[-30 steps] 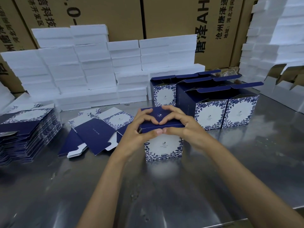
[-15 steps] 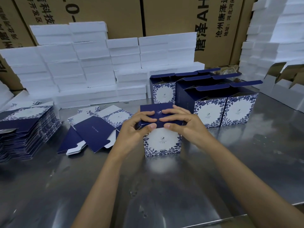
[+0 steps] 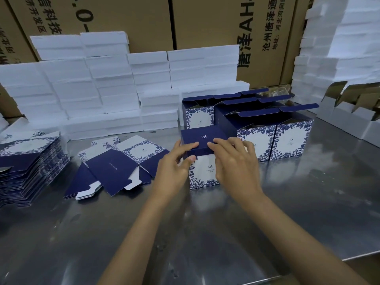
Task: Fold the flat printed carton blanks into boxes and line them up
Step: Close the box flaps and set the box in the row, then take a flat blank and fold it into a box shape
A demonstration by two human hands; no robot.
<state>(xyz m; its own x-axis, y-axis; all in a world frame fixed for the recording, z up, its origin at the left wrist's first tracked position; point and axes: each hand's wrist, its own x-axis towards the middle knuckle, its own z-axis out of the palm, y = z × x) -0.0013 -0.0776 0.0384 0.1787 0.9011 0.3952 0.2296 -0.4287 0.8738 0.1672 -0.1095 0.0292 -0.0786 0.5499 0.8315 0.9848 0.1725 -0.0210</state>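
A folded navy and white floral box (image 3: 203,138) stands on the steel table (image 3: 185,233) at the centre, its navy flap closed on top. My left hand (image 3: 174,169) grips its left front corner, thumb on the front face and fingers on the flap. My right hand (image 3: 234,161) presses the flap's right front edge. Behind and to the right stand several folded boxes (image 3: 287,136) in rows with open tops. Loose flat blanks (image 3: 115,167) lie fanned at the left centre. A tall stack of flat blanks (image 3: 30,161) sits at the far left.
Stacks of white foam slabs (image 3: 115,89) line the back, with another stack (image 3: 339,48) at the right. Brown shipping cartons (image 3: 205,23) stand behind them. White corrugated boxes (image 3: 349,120) with open flaps sit at the far right. The table's front edge runs at lower right.
My hands have flattened the top flap down on the box and spread apart along its front edge; the view has tilted slightly.
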